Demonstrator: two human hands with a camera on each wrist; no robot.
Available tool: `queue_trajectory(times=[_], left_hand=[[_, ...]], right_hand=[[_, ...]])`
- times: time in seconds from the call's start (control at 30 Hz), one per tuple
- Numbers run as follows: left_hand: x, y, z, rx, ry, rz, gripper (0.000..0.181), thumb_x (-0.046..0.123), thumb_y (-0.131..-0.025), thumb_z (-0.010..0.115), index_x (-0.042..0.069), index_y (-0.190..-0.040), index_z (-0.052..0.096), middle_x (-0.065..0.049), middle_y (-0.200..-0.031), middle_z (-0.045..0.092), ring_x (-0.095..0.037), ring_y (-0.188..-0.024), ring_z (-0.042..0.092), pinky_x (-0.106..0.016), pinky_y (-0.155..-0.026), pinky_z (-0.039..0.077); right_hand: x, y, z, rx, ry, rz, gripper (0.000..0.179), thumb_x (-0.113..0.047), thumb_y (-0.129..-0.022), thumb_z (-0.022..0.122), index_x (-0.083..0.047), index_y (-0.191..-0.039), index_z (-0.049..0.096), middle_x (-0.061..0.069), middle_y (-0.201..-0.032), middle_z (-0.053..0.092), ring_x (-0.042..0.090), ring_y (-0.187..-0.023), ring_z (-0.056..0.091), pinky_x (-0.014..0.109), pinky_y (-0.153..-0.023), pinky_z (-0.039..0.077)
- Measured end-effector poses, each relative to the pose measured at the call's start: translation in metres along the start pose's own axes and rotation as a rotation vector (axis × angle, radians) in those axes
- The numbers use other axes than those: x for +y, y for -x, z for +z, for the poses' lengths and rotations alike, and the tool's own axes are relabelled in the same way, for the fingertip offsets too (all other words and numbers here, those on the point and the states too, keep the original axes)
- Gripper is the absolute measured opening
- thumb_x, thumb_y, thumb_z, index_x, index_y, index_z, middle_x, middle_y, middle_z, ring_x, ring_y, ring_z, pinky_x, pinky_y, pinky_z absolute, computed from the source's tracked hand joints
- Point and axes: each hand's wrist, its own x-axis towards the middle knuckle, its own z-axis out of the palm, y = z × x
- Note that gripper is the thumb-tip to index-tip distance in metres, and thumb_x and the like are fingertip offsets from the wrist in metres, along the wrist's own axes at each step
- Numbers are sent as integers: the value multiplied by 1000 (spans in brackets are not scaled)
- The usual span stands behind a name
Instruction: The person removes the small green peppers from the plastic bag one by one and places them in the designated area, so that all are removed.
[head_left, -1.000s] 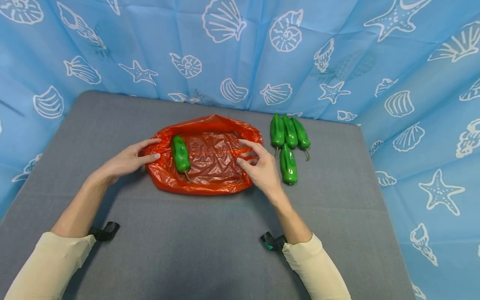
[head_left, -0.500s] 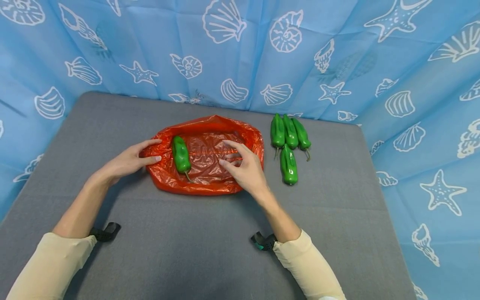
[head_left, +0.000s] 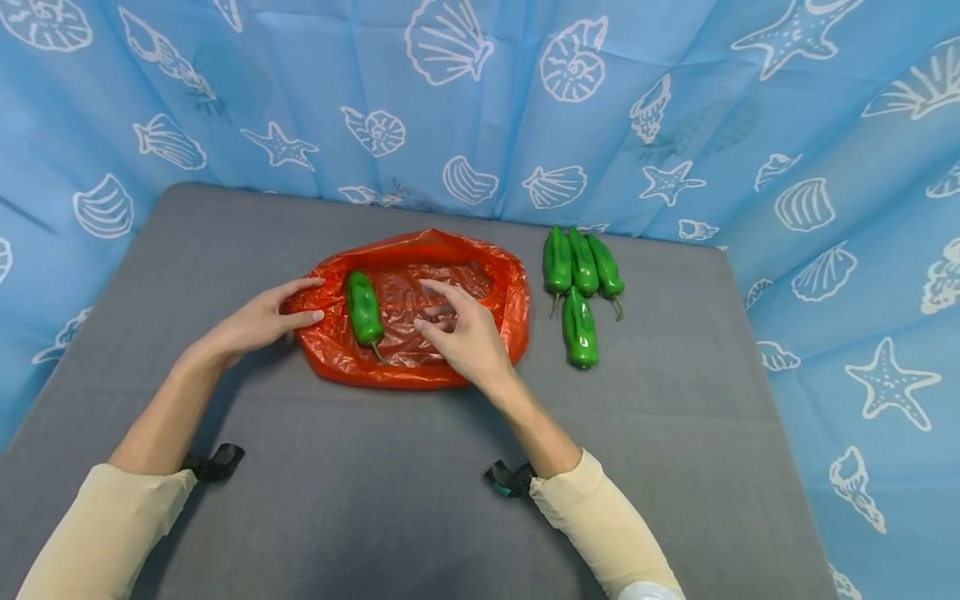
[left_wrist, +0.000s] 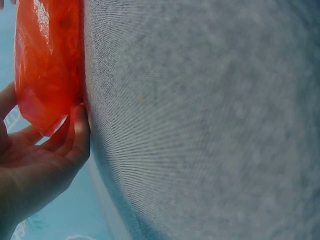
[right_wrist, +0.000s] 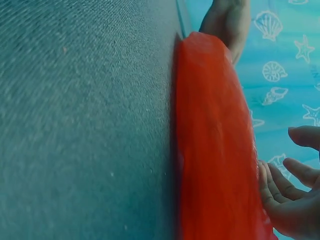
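Note:
A red plastic bag (head_left: 393,377) lies opened out on the grey table, its rim spread wide. Inside it, toward the left, rests one green pepper (head_left: 363,308) with its stem pointing down. My left hand (head_left: 258,321) holds the bag's left end, thumb and fingers around the rim; the left wrist view has that hand (left_wrist: 45,155) with fingers low at the bag's end. Over the right part of the bag hovers my right hand (head_left: 472,337), fingers spread and holding nothing. From the right wrist, this hand (right_wrist: 295,195) appears beside the bag's red side (right_wrist: 215,135).
Several more green peppers (head_left: 582,260) lie grouped right of the bag, with one pepper (head_left: 580,329) just below the row. A blue shell-patterned curtain (head_left: 480,108) hangs behind the grey table (head_left: 360,492).
My right hand has moved left from the bag's right rim to above its interior, fingers still apart. The left hand stays at the bag's left end; the peppers stay put.

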Motion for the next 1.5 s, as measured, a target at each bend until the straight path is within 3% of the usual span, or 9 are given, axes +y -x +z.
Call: queue_trajectory(times=[0.07,0.23,0.47,0.77,0.87,1.0,1.07,1.27,1.5], left_hand=[[0,1,1,-2,-5,0,77,48,-99,57,16,-159,22,-21,-153,28,-31,-98,46,-48,-89,33],[-1,0,2,-4,8,8,76,46,-100,57,15,-159,21,-23,-155,25,-33,-108,44,-50,-93,32],[-1,0,1,3,4,1,75,49,-99,55,17,-159,22,-22,-145,33,-28,-79,52,-46,-88,34],[0,-3,0,12,21,13,72,43,-102,54,14,-159,22,-23,-145,33,-27,-80,52,-42,-80,40],[2,-6,1,18,28,9,72,42,-102,54,12,-159,22,-26,-150,29,-34,-97,53,-46,-87,41],[6,-9,2,26,31,3,72,39,-103,54,9,-158,22,-29,-158,19,-42,-133,33,-55,-105,32],[7,-9,2,33,32,1,71,38,-103,54,7,-158,22,-30,-158,18,-43,-138,28,-57,-108,29],[9,-8,3,44,33,-10,71,39,-103,53,6,-158,22,-31,-155,22,-41,-129,40,-53,-102,36],[9,-10,3,46,43,-20,72,40,-102,54,7,-158,23,-32,-157,18,-45,-137,32,-58,-106,32]], right_hand=[[0,-1,3,-14,3,5,52,-11,-91,73,-12,-139,55,5,-125,62,18,-94,68,24,-76,55],[0,-4,11,-42,25,13,56,-10,-90,75,-12,-141,53,11,-128,61,20,-96,69,27,-80,55],[-1,-9,21,-48,49,36,56,-13,-90,74,-14,-142,53,12,-131,62,22,-100,68,26,-80,54],[0,-19,36,-69,76,63,59,-13,-89,76,-11,-143,52,10,-133,62,20,-100,68,25,-80,54],[1,-20,42,-79,107,80,60,-15,-89,76,-12,-144,52,9,-133,62,18,-101,67,23,-81,52],[2,-22,50,-91,143,101,60,-18,-89,77,-13,-144,52,7,-131,63,17,-104,65,25,-83,52],[1,-23,54,-97,161,112,61,-20,-88,78,-13,-144,52,7,-130,64,17,-105,65,25,-84,51],[-2,-28,66,-99,180,141,63,-21,-87,79,-12,-143,53,4,-125,65,15,-103,64,23,-82,50],[-2,-33,78,-90,281,186,66,-29,-85,81,-16,-143,53,2,-118,67,11,-97,63,23,-75,48]])
